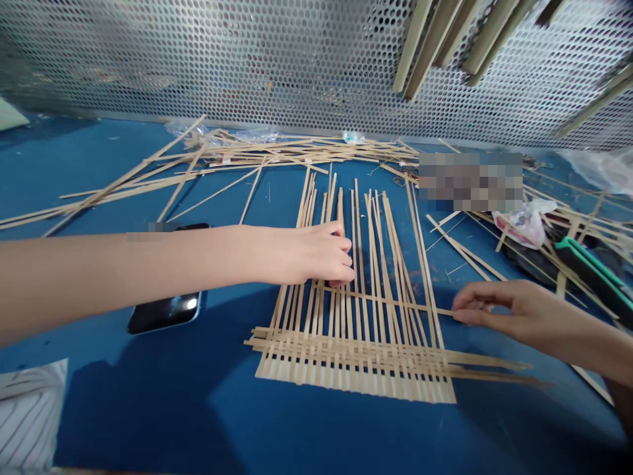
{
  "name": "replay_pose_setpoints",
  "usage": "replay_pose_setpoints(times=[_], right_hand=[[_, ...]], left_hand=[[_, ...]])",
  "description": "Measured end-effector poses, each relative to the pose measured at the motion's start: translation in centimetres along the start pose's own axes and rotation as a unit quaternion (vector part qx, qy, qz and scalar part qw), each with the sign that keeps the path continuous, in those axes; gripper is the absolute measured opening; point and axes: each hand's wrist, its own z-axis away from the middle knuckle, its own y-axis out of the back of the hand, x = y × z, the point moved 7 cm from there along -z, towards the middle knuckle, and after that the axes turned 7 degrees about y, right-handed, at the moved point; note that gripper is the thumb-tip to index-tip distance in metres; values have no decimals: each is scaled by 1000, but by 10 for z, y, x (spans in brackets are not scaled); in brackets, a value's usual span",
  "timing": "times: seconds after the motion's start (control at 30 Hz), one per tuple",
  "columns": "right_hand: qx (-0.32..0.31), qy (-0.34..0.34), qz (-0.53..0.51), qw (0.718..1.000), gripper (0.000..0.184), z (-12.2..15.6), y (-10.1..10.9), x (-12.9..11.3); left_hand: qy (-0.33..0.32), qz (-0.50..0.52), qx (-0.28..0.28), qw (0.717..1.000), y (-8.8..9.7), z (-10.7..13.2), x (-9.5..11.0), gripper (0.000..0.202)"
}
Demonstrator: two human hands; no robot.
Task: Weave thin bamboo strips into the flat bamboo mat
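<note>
A partly woven mat of thin bamboo strips (356, 343) lies on the blue table (148, 409), its upright strips fanning away from me. My left hand (316, 254) rests on the upright strips near their middle, fingers curled and pressing them down. My right hand (499, 307) pinches the right end of a single horizontal strip (395, 303) that runs across the uprights. Several cross strips are packed together at the mat's near edge.
Loose bamboo strips (277, 155) lie heaped along the back by a perforated metal wall (247, 59). A black phone (165, 310) lies left of the mat under my forearm. A green-handled tool (593, 270) and crumpled plastic (524, 224) sit at right. Striped cloth (30, 409) shows bottom left.
</note>
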Motion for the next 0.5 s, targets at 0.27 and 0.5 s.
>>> replay_pose_setpoints(times=[0.27,0.5], right_hand=[[3,-18,12,1000,35,-4,-6,1],[38,3,-15,999,33,-8,-7,-12]], left_hand=[[14,-1,-17,1000,4,1,1,39],[18,-9,-26,999,2,1,1,38]])
